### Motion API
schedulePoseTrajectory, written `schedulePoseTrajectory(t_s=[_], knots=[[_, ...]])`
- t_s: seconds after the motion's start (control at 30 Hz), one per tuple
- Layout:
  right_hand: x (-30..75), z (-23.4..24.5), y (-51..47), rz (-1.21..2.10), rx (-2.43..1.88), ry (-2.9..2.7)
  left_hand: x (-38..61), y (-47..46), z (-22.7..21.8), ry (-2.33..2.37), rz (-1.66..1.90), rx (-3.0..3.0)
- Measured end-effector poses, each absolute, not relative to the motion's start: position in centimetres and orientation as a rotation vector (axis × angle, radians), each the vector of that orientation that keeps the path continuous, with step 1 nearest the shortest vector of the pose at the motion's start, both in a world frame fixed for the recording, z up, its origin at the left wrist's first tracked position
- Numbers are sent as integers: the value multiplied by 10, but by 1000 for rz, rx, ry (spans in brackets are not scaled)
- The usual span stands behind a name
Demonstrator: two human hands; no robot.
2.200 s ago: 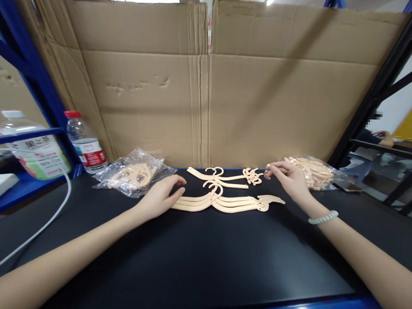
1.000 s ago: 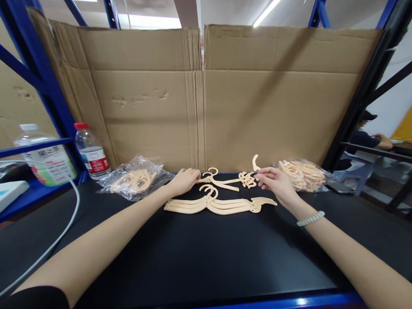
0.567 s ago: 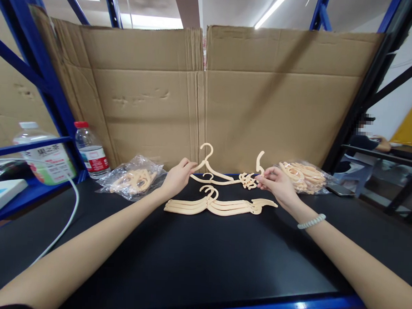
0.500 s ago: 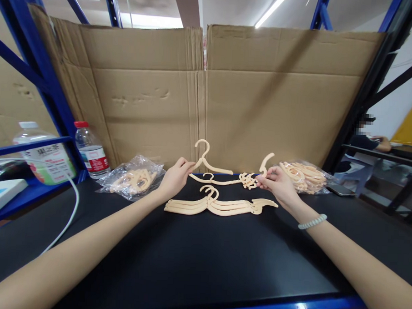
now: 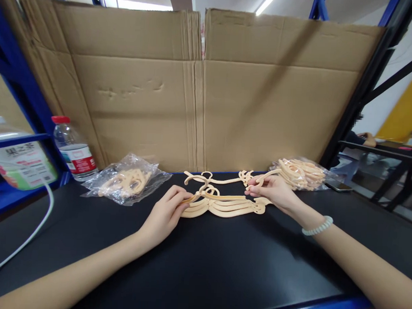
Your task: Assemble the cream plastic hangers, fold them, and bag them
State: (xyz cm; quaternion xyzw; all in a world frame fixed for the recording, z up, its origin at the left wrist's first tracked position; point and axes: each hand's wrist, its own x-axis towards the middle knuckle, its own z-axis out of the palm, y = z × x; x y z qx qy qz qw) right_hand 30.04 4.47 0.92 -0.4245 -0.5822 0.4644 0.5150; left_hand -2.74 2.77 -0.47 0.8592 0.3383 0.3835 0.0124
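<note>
Lining up parts, prob: L hand (image 5: 163, 212) fingers pinched on hanger (image 5: 222, 197), over hanger stack (image 5: 230, 213) on bench (image 5: 201, 272); R hand (image 5: 276, 191) fingers pinched on curved pc (image 5: 265, 175) near its free end. Next likely needs ends aligned.

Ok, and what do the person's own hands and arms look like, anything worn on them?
The left hand and right hand are ungloved, and no sleeves show. The right wrist wears a pale grey-green, ridged bracelet; whether it is beaded or coiled is hard to tell. The left wrist has none.
</note>
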Motion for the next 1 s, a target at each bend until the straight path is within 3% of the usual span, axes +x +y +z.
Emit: schedulePoseTrajectory(t_s=[0.23,0.6,1.0], knots=[[295,15,39,1112,-1004,-1527,-26,25,-5,992,1190,2664],[295,12,33,1579,-959,-1397,-25,27,-7,1021,1217,2668],[293,11,33,1610,-948,-1379,-24,26,-6,1038,1233,2698]])
